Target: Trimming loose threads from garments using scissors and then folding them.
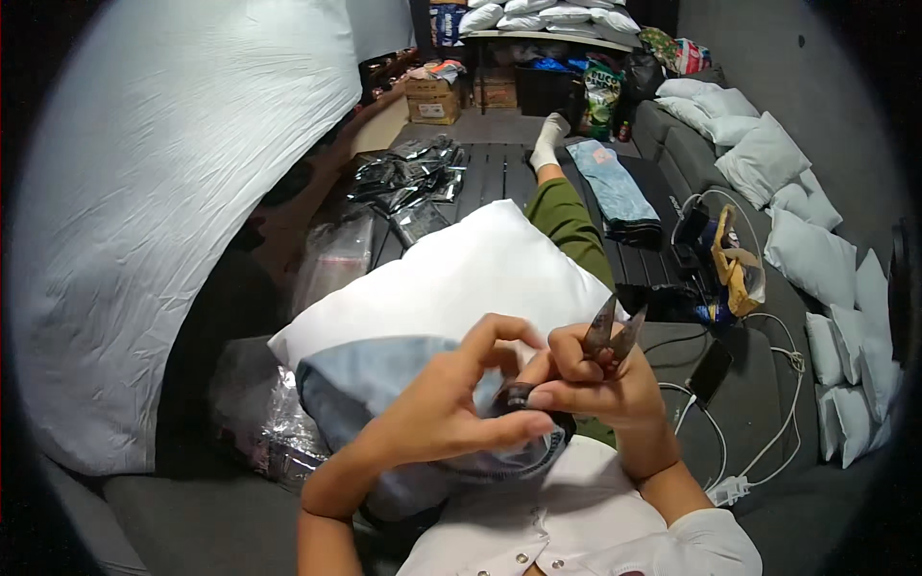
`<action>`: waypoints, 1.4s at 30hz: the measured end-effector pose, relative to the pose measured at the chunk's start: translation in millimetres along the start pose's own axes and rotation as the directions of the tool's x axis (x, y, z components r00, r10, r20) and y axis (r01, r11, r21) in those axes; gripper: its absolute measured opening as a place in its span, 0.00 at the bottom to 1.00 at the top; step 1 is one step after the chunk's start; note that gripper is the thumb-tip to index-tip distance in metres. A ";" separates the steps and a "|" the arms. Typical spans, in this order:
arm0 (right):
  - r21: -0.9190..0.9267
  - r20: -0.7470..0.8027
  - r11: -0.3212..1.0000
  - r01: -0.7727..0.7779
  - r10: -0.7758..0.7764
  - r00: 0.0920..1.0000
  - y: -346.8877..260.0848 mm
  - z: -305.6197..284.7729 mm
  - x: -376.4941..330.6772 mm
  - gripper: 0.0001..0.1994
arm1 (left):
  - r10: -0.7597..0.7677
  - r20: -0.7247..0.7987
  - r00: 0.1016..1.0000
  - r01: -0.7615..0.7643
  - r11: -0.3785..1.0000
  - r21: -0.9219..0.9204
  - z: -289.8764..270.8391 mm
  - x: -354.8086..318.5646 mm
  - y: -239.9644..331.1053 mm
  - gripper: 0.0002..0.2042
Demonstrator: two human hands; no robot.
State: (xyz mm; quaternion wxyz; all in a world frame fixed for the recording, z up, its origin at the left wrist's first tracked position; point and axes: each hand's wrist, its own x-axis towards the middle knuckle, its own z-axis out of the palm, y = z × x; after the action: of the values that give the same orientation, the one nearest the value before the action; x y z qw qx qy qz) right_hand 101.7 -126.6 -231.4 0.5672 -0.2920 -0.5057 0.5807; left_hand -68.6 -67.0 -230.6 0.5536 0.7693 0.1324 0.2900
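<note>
My right hand is closed round thread snips, their two dark pointed blades spread and pointing up. Its thumb and a finger also pinch a small dark piece, perhaps part of the garment; I cannot make out which. Right beside that piece, my left hand is open, thumb and curved fingers apart, slightly blurred. Under both hands a light blue denim garment lies bunched on my lap, partly hidden by my left hand and wrist. It rests against a white pillow.
Black plastic packets and clear bags lie to the left on a slatted dark table. Folded jeans lie farther right. A phone, cables and a power strip are at right, near stacked white pillows.
</note>
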 end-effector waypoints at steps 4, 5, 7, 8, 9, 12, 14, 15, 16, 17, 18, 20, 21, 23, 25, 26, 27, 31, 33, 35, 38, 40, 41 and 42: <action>-0.242 0.028 0.970 0.003 0.004 1.000 3.9 -15.0 -4.6 0.21 | -0.316 0.047 0.948 0.319 0.930 -0.183 8.7 -9.0 -8.4 0.16; -0.199 0.035 0.979 -0.032 0.039 0.999 5.7 -16.2 -2.1 0.21 | -0.366 0.091 0.926 0.376 0.913 -0.159 10.8 -11.6 -10.0 0.13; -0.057 0.051 0.995 -0.083 0.086 0.995 12.3 -18.7 3.0 0.21 | -0.421 0.137 0.896 0.438 0.889 -0.132 12.6 -17.7 -12.9 0.11; -0.050 0.048 0.995 -0.086 0.089 0.995 13.5 -22.3 5.1 0.21 | -0.437 0.087 0.895 0.445 0.872 -0.204 12.5 -21.7 -13.6 0.10; 0.022 0.122 0.986 -0.165 0.162 0.979 14.4 -27.5 8.4 0.20 | -0.455 0.036 0.890 0.446 0.851 -0.276 11.5 -25.7 -15.0 0.10; 0.090 0.239 0.964 -0.251 0.223 0.945 23.7 -35.1 12.3 0.20 | -0.408 -0.067 0.911 0.360 0.862 -0.358 9.3 -31.0 -20.0 0.12; 0.171 0.133 0.962 -0.212 0.191 0.973 29.8 -31.5 10.7 0.19 | -0.258 -0.130 0.957 0.193 0.907 -0.375 8.4 -31.2 -20.8 0.14; 0.182 0.076 0.963 -0.199 0.188 0.979 28.2 -24.4 12.0 0.19 | -0.265 -0.147 0.953 0.195 0.907 -0.372 8.6 -33.9 -21.8 0.14; 0.187 0.091 0.960 -0.207 0.192 0.977 33.4 -22.9 13.2 0.19 | -0.332 -0.194 0.923 0.221 0.872 -0.437 9.9 -35.7 -23.0 0.14; 0.171 0.045 0.971 -0.167 0.162 0.986 39.5 -22.6 13.7 0.19 | -0.397 -0.236 0.887 0.239 0.831 -0.502 11.3 -36.9 -24.7 0.14; 0.149 -0.007 0.981 -0.123 0.125 0.992 42.5 -21.3 13.1 0.19 | -0.396 -0.245 0.885 0.234 0.833 -0.501 13.3 -36.8 -26.9 0.14; 0.130 -0.030 0.988 -0.083 0.087 0.996 44.8 -15.1 13.1 0.18 | -0.393 -0.302 0.868 0.196 0.832 -0.519 16.6 -36.3 -33.1 0.14; 0.070 -0.073 0.997 -0.018 0.023 0.997 45.5 -13.4 11.2 0.18 | -0.388 -0.306 0.869 0.191 0.835 -0.517 18.6 -35.8 -34.1 0.14; -0.033 -0.137 0.993 0.118 -0.121 0.983 50.7 -8.8 9.6 0.18 | -0.318 -0.300 0.899 0.115 0.834 -0.540 20.8 -35.5 -33.6 0.14; -0.023 -0.128 0.995 0.101 -0.103 0.986 48.6 -9.3 7.0 0.18 | -0.341 -0.267 0.902 0.167 0.843 -0.511 19.3 -35.0 -33.2 0.14; -0.007 -0.120 0.997 0.083 -0.083 0.989 47.2 -10.0 6.3 0.18 | -0.369 -0.234 0.900 0.223 0.849 -0.479 18.6 -35.0 -32.5 0.13; -0.012 -0.118 0.996 0.085 -0.086 0.989 45.6 -10.5 5.6 0.18 | -0.364 -0.235 0.901 0.218 0.850 -0.479 19.0 -35.1 -30.0 0.13; 0.242 -0.095 0.970 -0.021 0.045 0.994 49.0 -15.1 5.6 0.17 | -0.409 -0.255 0.876 0.284 0.866 -0.412 19.8 -37.2 -28.8 0.11; 0.290 -0.093 0.956 -0.035 0.065 0.994 50.3 -14.8 5.1 0.17 | -0.255 -0.280 0.925 0.139 0.917 -0.374 17.5 -39.7 -38.5 0.10; 0.296 -0.083 0.951 -0.085 0.114 0.990 49.7 -12.7 4.1 0.16 | -0.179 -0.349 0.920 0.062 0.945 -0.321 20.8 -38.0 -36.3 0.10; 0.286 -0.032 0.952 -0.108 0.122 0.992 53.5 -13.8 2.2 0.16 | -0.080 -0.407 0.910 -0.038 0.962 -0.272 22.6 -34.2 -34.1 0.11; 0.246 -0.058 0.968 -0.047 0.063 0.996 56.4 -11.8 3.2 0.18 | -0.057 -0.405 0.913 -0.064 0.958 -0.278 23.0 -31.3 -30.5 0.12; 0.216 -0.040 0.975 -0.050 0.060 0.997 55.1 -11.5 2.4 0.17 | -0.077 -0.395 0.916 -0.039 0.960 -0.278 23.3 -29.9 -27.0 0.11; 0.186 -0.019 0.981 -0.053 0.058 0.998 54.2 -11.0 1.9 0.17 | -0.096 -0.387 0.917 -0.016 0.961 -0.276 23.2 -29.4 -25.4 0.11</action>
State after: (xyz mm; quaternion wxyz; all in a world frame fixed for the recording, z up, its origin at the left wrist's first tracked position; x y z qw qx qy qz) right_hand 91.6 -113.6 -284.2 0.5817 -0.2589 -0.4341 0.6373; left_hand -75.3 -91.5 -268.1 0.6220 0.6078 0.2165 0.4436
